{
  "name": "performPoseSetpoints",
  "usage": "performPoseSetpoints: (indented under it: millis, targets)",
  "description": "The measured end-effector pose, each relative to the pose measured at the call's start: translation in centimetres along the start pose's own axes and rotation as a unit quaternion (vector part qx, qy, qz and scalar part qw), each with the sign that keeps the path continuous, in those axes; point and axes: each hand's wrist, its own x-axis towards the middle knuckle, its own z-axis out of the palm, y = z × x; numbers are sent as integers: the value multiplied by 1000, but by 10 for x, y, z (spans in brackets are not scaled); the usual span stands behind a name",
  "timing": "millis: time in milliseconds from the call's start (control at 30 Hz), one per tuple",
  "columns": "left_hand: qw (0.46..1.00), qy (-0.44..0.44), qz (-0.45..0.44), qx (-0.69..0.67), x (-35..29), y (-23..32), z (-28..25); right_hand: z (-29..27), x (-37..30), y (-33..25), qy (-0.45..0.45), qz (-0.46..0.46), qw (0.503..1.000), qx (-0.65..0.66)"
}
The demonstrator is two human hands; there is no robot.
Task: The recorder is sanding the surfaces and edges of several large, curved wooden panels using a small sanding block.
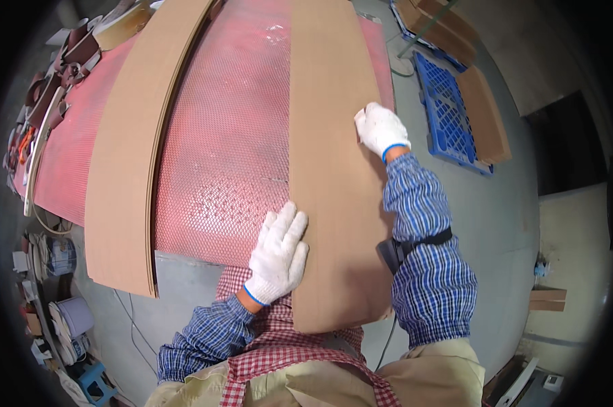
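Note:
A long brown board lies lengthwise on a red mesh-topped table, its near end overhanging toward me. My left hand, in a white glove, presses flat on the board's left edge near the table's front rim, fingers spread. My right hand, also gloved, rests on the board's right edge farther up. A stack of similar brown boards lies to the left on the same table.
Brown scraps and tools crowd the table's far left. Buckets and a blue stool stand on the floor at left. A blue plastic pallet with boards sits on the grey floor at right.

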Motion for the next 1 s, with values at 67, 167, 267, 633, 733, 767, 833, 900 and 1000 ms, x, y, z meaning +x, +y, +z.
performPoseSetpoints:
  millis: [67,167,267,633,733,767,833,900,1000]
  targets:
    - [1000,-2,6,-1,0,0,-1,3,34,-1,0,0,1000,-4]
    - [1000,-16,-9,-6,1,5,-4,2,59,-2,-16,11,1000,-14]
    - [1000,-10,-7,-10,4,3,0,-4,55,-4,-18,23,1000,-9]
    - [1000,7,11,3,4,-7,10,-18,-210,4,-4,-25,1000,10]
    - [1000,4,5,-5,6,-6,10,-24,-291,4,-9,-9,1000,12]
    - [1000,12,7,-3,7,-6,10,-26,-315,5,-13,-3,1000,13]
    - [1000,11,10,-1,5,-7,11,-33,-355,3,7,-127,983,-134]
    - [1000,21,6,-5,5,-11,13,-46,-374,-6,-80,-9,995,-62]
    - [1000,18,3,-1,4,-11,13,-60,-389,-16,-144,79,986,17]
